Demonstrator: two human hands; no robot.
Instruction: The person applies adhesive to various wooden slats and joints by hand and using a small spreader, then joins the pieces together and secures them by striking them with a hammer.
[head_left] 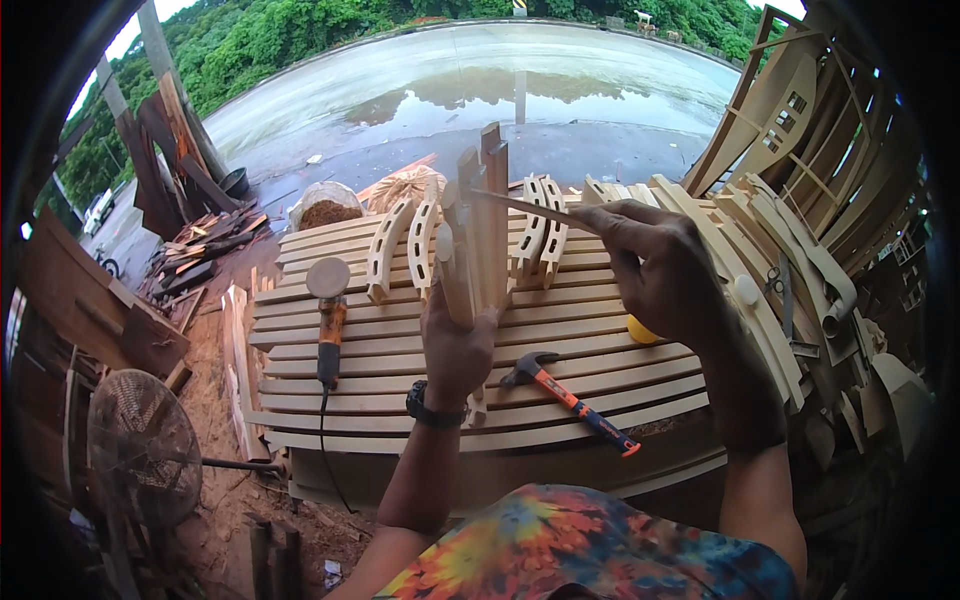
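Observation:
My left hand (458,345), with a dark watch at the wrist, is closed around the lower part of a few pale wooden pieces (490,250) standing upright. One piece shows a rounded end. My right hand (650,245) grips a thin stick-like tool (530,207), whose far tip meets or crosses the upper part of those pieces; I cannot tell its exact kind. Curved slotted wooden pieces (421,245) lie to the left, with another slotted pair (548,232) to the right. A claw hammer (570,400) with an orange and black handle rests below my hands.
Everything sits on a table of parallel wooden slats (380,395). At its left lies a corded orange sander (329,310). Beneath my right wrist is a round yellow thing (642,330). Scissors (776,280) and stacked curved boards (800,230) fill the right. A fan (145,445) stands lower left.

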